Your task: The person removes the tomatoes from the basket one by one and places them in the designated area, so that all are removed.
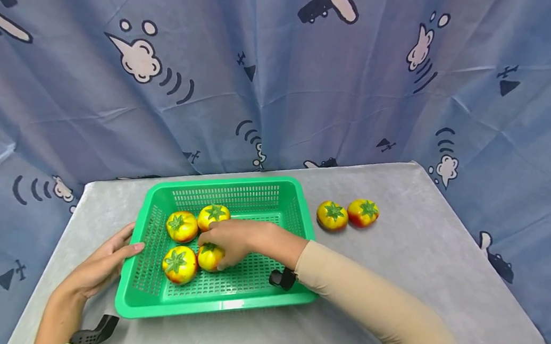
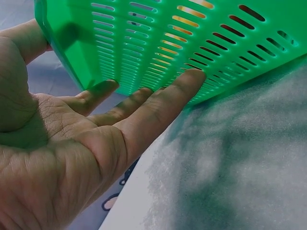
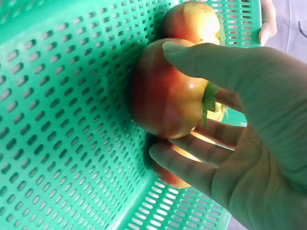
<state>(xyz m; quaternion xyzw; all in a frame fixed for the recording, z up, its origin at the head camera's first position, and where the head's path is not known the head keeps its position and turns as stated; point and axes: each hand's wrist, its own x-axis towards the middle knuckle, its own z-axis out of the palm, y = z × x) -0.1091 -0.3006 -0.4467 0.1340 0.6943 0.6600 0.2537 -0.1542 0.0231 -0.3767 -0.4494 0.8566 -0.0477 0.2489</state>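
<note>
Inside a green plastic basket (image 1: 213, 302), my right hand (image 1: 232, 238) holds a yellow-and-red tomato (image 1: 209, 258) with a green leafy top. In the right wrist view the thumb lies over this tomato (image 3: 165, 91) and the fingers reach round its other side. Three more tomatoes are in the basket: one (image 1: 180, 265) beside the held one, one (image 1: 182, 226) at the back left, one (image 1: 214, 215) behind the hand. At the basket's left side, my left hand (image 1: 103, 264) grips the wall, thumb over the rim and fingers (image 2: 163, 103) against the slotted outside.
Two more tomatoes lie to the right of the basket, one (image 1: 332, 216) close to its wall and the other (image 1: 363, 213) just beyond. A pale grey cloth covers the table (image 1: 395, 244). Behind it hangs a blue patterned curtain (image 1: 272, 86).
</note>
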